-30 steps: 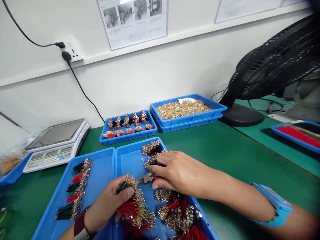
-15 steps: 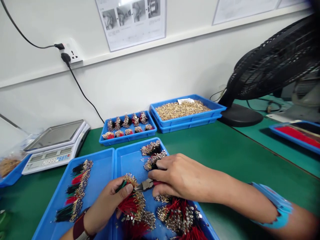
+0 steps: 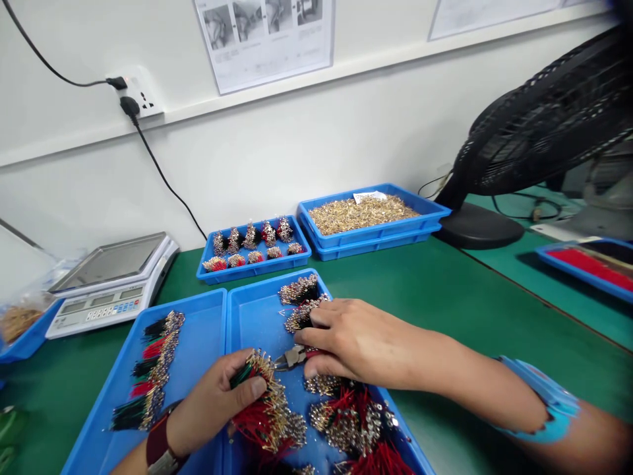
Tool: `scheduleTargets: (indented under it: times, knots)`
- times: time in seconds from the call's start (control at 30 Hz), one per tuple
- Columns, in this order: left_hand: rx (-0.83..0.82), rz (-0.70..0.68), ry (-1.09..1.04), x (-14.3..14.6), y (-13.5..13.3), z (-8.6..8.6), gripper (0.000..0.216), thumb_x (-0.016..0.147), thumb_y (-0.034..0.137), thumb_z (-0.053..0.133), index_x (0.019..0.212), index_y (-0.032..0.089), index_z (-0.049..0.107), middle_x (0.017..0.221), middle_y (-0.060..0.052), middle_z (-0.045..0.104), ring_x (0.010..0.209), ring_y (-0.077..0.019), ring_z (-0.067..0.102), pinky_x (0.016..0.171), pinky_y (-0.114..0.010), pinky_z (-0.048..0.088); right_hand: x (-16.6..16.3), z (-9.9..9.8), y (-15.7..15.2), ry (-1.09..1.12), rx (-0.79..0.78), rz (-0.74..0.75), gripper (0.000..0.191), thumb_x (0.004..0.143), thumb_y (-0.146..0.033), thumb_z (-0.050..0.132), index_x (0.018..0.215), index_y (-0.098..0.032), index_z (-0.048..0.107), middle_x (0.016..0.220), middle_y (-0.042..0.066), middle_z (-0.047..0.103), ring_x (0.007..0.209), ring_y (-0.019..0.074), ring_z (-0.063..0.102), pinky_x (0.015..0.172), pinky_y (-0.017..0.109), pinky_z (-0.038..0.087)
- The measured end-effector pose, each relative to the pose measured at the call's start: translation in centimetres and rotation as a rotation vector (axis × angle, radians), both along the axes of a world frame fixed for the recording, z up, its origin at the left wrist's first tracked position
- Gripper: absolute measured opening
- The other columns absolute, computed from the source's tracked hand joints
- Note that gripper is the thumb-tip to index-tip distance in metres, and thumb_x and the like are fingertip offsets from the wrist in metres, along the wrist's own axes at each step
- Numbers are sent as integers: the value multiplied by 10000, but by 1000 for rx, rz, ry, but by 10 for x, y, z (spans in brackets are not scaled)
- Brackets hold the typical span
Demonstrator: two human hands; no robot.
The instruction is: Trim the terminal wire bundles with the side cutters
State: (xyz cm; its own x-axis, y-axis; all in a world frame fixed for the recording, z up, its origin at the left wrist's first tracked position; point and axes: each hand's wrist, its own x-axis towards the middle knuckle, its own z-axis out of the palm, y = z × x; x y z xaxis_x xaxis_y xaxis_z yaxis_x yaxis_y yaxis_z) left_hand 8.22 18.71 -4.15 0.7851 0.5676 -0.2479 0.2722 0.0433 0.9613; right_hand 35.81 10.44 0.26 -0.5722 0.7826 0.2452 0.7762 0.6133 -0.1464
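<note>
My left hand [image 3: 232, 396] is closed around a bundle of wires [image 3: 257, 412], red and green with gold metal terminals at their ends. In my right hand [image 3: 341, 343] is a pair of pliers [image 3: 293, 357] with red handles, its jaws close to the terminals of that bundle. Both hands are over the right-hand blue tray [image 3: 247, 303]. Further bundles of terminal-tipped wires [image 3: 353, 429] lie below my right hand, and black-wired ones [image 3: 299, 290] sit near the tray's far end.
On the left, another blue tray [image 3: 198, 316] holds a row of wire bundles [image 3: 158, 369], with a digital scale [image 3: 109, 284] behind it. A smaller tray of bundles [image 3: 254, 270], stacked trays of gold terminals [image 3: 366, 244] and a black fan [image 3: 534, 125] stand along the wall.
The plier jaws have drawn back slightly from beside my left thumb and look parted. My left hand still grips the bundle, lowered a little in view. The camera view has shifted slightly.
</note>
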Motion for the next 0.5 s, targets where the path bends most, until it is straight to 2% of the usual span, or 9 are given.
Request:
scheduleTargets:
  times: [0.13,0.33,0.5]
  knots:
    - [30,-5,59,3,2,-2,546,872,664,667,993,132,682,671,24,570,450,-63,380,400,-177,336,0,-1,2,-37,17,10,424,1058,-571,426,985,-205,628,791,16,599,709,176,495,610,335,272]
    - [68,129,98,7,1,-1,557,895,685,618,970,134,658,651,34,560,473,-71,372,420,-179,319,-3,1,-1,-81,25,-16,427,1056,-563,443,921,-200,623,714,7,572,640,162,467,563,338,219]
    - [58,66,51,4,1,-2,502,885,649,658,960,153,675,683,28,569,492,-79,372,429,-183,305,-2,6,-4,-29,-7,8,418,1060,-557,441,958,-198,629,744,7,597,665,156,496,572,335,256]
